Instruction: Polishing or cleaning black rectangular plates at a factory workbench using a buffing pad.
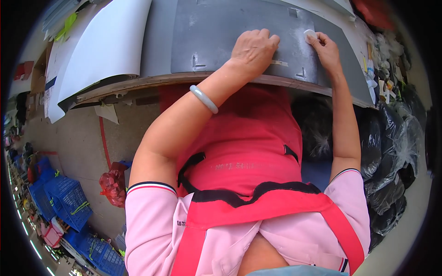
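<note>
Over the dark grey sheet [207,41] on the table, my left hand [255,47] is curled into a fist, knuckles up. What it holds, if anything, is hidden under the fingers. A grey-white bangle [204,99] circles that wrist. Further right, my right hand [326,51] pinches a small flat white rounded piece [310,35], maybe chalk, between thumb and fingers. It is close to the sheet's right part, where whitish powdery smears show. A pale narrow strip [279,63] lies on the sheet between my hands, near dark corner marks.
A large white sheet [106,41] curls over the table's left side. Black plastic bags [386,138] crowd the right. On the floor at left are blue crates [69,200] and a red bag [113,186]. My red apron [244,142] meets the table's front edge.
</note>
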Action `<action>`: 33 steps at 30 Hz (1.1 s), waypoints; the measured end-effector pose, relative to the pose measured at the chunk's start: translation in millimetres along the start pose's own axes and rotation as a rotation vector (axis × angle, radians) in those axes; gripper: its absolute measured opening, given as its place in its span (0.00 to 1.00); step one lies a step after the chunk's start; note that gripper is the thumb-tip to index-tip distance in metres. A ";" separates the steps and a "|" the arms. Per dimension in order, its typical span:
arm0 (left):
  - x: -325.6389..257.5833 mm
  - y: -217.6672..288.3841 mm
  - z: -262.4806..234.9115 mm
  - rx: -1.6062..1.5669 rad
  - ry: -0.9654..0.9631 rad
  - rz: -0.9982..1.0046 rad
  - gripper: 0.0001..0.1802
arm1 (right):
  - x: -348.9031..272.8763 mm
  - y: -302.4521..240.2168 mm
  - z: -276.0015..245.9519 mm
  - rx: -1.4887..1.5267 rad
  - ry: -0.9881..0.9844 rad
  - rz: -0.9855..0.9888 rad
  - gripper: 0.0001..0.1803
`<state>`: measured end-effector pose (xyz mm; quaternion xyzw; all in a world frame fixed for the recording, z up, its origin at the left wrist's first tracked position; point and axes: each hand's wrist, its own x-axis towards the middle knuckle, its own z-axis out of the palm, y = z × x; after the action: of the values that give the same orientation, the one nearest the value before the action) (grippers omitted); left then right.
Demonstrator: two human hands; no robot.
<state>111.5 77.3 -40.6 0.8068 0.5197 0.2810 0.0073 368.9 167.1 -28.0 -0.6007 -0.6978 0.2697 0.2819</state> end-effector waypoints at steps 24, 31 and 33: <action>-3.1 -1.3 12.8 0.123 0.034 -0.025 0.17 | -99.1 -54.2 -19.0 -0.337 -0.260 -0.396 0.09; -4.0 -3.1 15.9 0.102 0.053 -0.017 0.17 | -104.1 -48.4 -15.5 0.036 -0.149 0.027 0.11; -4.2 -3.7 16.4 0.085 0.073 -0.004 0.16 | -104.9 -46.9 -7.2 0.129 -0.106 0.065 0.12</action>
<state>114.7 80.1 -57.4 0.7946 0.5326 0.2879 -0.0455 354.4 57.2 3.4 -0.5884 -0.6732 0.3544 0.2737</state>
